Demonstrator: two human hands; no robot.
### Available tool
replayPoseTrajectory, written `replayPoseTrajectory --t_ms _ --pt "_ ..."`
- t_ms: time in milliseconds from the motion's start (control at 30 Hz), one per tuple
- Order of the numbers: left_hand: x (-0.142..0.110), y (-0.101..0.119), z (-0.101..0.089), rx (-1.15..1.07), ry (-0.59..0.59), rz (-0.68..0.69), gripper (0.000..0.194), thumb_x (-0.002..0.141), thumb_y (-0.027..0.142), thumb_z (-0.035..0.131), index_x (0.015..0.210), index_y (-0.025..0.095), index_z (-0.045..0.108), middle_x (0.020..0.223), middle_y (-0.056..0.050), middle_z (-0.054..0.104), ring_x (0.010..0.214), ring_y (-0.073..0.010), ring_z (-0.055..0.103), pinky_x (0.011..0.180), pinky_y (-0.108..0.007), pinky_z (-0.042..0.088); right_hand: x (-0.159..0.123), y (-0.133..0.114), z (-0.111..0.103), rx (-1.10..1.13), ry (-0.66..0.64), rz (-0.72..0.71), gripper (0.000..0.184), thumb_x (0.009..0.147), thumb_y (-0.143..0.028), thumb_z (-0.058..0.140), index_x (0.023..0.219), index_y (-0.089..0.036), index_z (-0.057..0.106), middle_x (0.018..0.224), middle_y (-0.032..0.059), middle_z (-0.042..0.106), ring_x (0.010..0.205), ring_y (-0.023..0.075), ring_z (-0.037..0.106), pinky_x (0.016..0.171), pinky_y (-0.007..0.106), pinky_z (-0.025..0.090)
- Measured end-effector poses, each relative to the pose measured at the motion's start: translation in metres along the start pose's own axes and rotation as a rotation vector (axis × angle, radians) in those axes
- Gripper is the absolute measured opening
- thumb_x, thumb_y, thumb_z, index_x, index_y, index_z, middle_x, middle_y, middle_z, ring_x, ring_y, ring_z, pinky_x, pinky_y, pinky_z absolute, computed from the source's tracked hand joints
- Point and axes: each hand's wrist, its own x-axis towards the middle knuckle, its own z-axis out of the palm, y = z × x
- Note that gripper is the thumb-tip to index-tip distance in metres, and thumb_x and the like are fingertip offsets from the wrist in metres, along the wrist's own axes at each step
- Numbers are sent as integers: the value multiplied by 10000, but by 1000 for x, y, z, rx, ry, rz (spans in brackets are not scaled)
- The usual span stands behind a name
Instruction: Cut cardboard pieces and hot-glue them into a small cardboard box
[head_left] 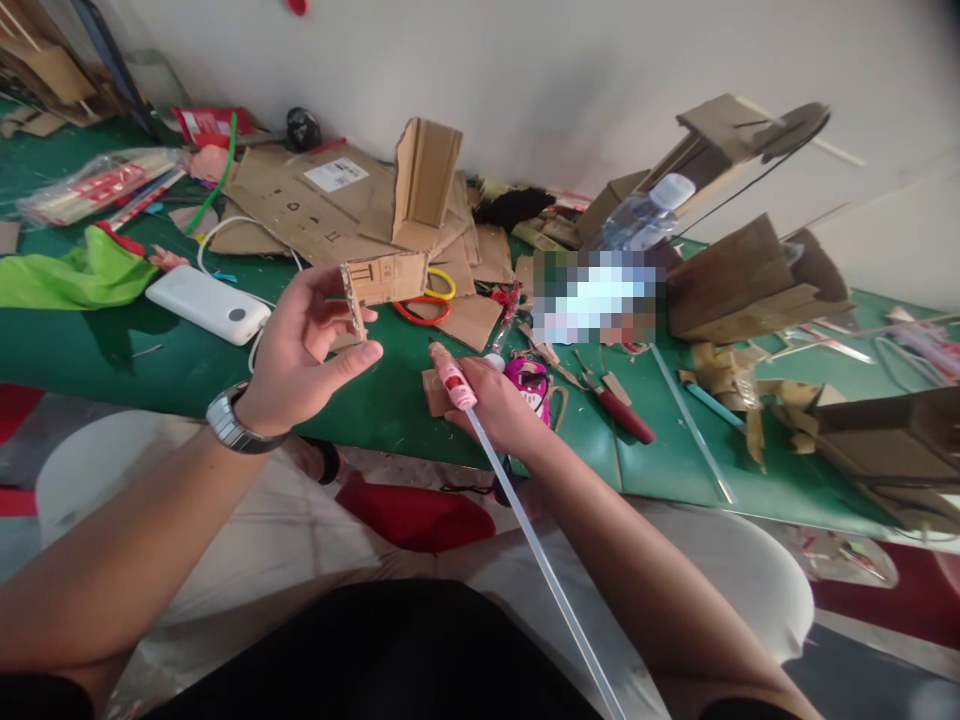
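Note:
Above the near part of the green table, my left hand grips a small folded cardboard piece by its left end, the thumb low and the fingers behind. My right hand is wrapped round a pink glue gun, its dark nozzle pointing up and left toward the cardboard but apart from it. A long clear glue stick runs out of the gun's back toward my body. Under the right hand shows a bit of brown cardboard. A magenta object lies just right of that hand.
A white power bank with a cable lies left. Behind are flat cardboard sheets, an upright folded cardboard piece and yellow and red rings. Rightward lie a red-handled tool, another glue stick, a plastic bottle and cardboard constructions.

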Motion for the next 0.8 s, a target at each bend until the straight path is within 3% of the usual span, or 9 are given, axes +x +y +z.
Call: replayPoseTrajectory --t_ms 167,333,500,600,700,800 --pt "1 -3 4 -130 62 -2 676 874 392 984 1473 366 672 1437 -62 738 1097 -213 785 861 -334 682 -2 1 1 -22 9 -26 265 900 -216 794 1146 -180 701 1028 106 712 1002 335 687 973 493 555" --pt "1 -3 6 -137 101 -47 659 860 380 994 1448 365 695 1415 -67 746 1078 -222 793 869 -367 695 -9 0 3 42 0 -142 647 779 -274 1004 1316 -179 656 1250 165 734 1237 412 681 1138 599 524" --pt "0 0 6 -146 113 -93 653 851 393 1002 1424 345 691 1420 -72 738 1078 -221 791 866 -372 686 -11 -2 10 49 4 -146 368 818 -138 863 1129 -191 674 1083 124 730 1064 362 702 1055 574 565" --pt "0 0 7 -141 114 -110 662 848 399 999 1423 326 678 1439 -84 729 1080 -219 789 864 -360 684 -11 -4 9 45 4 -136 355 827 -159 841 1152 -167 698 1065 137 736 1025 364 711 1012 579 587" --pt "-1 -1 9 -137 106 -125 669 849 401 995 1428 307 672 1443 -97 728 1065 -205 784 838 -326 676 -16 -5 0 116 -10 -136 654 837 -245 898 1440 -149 666 1231 180 773 1162 397 745 1082 604 598" --pt "-6 0 15 -116 77 -148 704 841 394 1000 1450 281 666 1431 -115 731 1043 -192 783 831 -304 672 -27 -4 -19 412 62 -104 981 891 -325 909 1745 -271 430 1583 173 689 1465 377 680 1262 591 532"
